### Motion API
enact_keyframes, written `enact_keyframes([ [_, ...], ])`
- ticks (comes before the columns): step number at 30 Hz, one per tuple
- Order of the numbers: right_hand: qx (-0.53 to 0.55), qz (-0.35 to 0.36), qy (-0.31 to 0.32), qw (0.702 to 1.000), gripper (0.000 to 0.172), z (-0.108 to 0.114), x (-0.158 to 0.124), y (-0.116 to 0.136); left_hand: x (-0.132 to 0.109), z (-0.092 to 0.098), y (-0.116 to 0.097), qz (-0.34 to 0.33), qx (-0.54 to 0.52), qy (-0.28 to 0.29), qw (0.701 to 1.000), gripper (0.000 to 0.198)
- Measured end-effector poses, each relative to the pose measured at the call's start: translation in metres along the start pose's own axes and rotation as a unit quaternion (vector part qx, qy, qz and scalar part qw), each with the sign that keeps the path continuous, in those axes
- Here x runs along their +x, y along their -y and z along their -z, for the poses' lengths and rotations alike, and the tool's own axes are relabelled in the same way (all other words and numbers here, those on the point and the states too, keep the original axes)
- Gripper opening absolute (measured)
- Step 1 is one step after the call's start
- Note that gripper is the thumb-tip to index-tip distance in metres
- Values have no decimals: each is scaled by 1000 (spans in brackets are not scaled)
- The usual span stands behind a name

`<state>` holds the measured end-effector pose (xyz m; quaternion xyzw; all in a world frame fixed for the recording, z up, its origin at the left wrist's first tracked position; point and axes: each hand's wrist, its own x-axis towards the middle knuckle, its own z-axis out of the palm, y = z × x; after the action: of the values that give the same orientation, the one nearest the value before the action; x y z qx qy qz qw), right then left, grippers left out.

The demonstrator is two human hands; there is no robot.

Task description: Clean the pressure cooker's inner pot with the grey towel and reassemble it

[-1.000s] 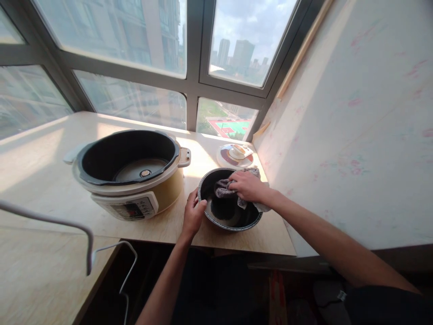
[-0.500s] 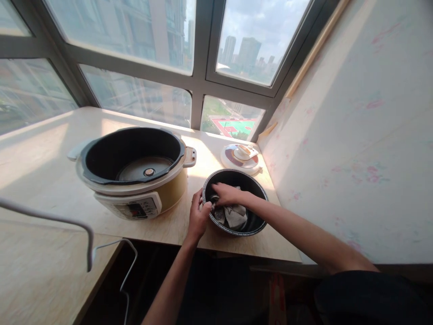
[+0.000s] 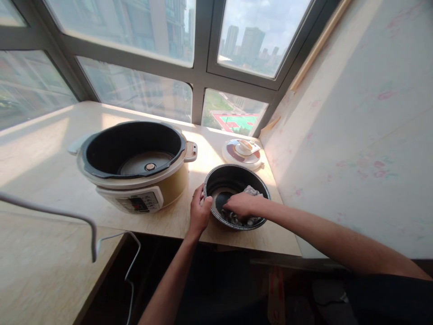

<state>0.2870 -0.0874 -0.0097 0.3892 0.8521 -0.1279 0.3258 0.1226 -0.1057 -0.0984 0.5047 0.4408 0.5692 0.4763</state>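
A black inner pot stands on the pale wooden counter near its front edge. My left hand grips the pot's left rim, fingers curled over it. Inside the pot, my right hand presses a grey cloth against the near inside wall. Part of the cloth bulges out behind my fingers. To the left sits a yellow electric cooker with its lid off and its dark cavity showing.
A round cooker lid lies behind the pot by the window. A wall covered in pale sheeting closes off the right side. A white cable hangs past the counter's front edge at the left.
My right hand has swept the cloth from the pot's far rim down to the left wall, then round to the near inside wall. My left hand has kept its grip on the rim.
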Motion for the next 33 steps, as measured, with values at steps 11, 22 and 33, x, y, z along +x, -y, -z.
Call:
enact_keyframes([
  [11, -41, -171, -107, 979, 30, 9, 25, -16, 4, 9, -3, 9, 6, 31, 999, 50],
  [22, 26, -176, -179, 968, 35, 7, 43, -29, 1, -1, 3, -18, -9, -8, 1000, 47],
  [33, 69, -9, -96, 993, 18, 10, 40, 25, 1, -6, 0, -36, -5, -27, 999, 45],
])
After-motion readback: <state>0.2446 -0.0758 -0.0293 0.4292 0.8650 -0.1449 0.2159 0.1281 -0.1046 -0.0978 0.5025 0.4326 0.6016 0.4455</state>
